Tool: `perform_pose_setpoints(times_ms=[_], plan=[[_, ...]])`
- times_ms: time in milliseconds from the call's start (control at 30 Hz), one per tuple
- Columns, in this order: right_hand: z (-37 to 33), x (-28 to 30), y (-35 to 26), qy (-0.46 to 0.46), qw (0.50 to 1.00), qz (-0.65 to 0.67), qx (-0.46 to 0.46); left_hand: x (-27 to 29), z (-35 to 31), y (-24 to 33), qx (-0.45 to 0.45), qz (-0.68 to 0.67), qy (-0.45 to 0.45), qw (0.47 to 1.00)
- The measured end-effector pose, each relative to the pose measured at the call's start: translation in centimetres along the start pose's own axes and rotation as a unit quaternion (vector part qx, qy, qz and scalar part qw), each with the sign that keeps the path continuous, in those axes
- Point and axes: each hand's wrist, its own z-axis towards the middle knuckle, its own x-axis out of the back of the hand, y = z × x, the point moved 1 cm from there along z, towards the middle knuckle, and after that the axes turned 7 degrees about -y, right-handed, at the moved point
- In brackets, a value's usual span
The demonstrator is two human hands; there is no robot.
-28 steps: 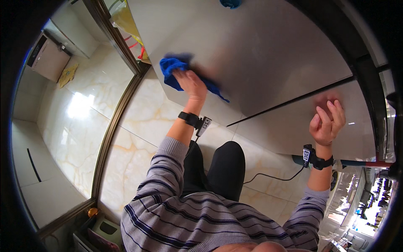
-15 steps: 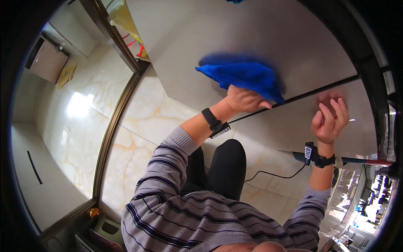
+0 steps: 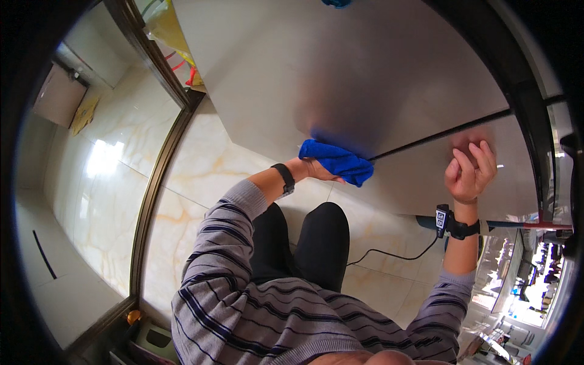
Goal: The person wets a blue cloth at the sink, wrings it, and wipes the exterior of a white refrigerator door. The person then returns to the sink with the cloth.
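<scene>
A blue cloth (image 3: 339,163) is bunched in my left hand (image 3: 317,170), which is closed behind it, with most of the fingers hidden. The cloth lies against the lower left edge of a shiny grey panel (image 3: 261,79), near a dark seam. Across the seam, my right hand (image 3: 472,171) holds nothing. Its bent fingers are a little apart and close to a second grey panel (image 3: 420,173), where a blurred reflection shows; whether the fingertips touch is hard to tell.
A dark frame (image 3: 159,176) runs down the left, beside marbled floor tiles (image 3: 201,152). A yellow plastic bag (image 3: 167,30) hangs by the panel's far left edge. A black cable (image 3: 389,254) trails from the device on my right wrist.
My left hand has drawn the blue cloth down and left over the panel, toward me, and the cloth is more bunched. My right hand stays in nearly the same spot.
</scene>
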Motion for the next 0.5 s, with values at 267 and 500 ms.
perform_pose_setpoints(times_ms=[267, 500], plan=[[-0.3, -0.1, 0.0, 0.007, 1.0, -0.013, -0.004, 8.8, 3.4, 5.5, -0.115, 0.374, 0.316, 0.864], [-0.6, 0.0, 0.2, -0.002, 1.0, -0.018, 0.005, 14.7, 9.0, 11.5, -0.037, 0.025, 0.38, 0.924]])
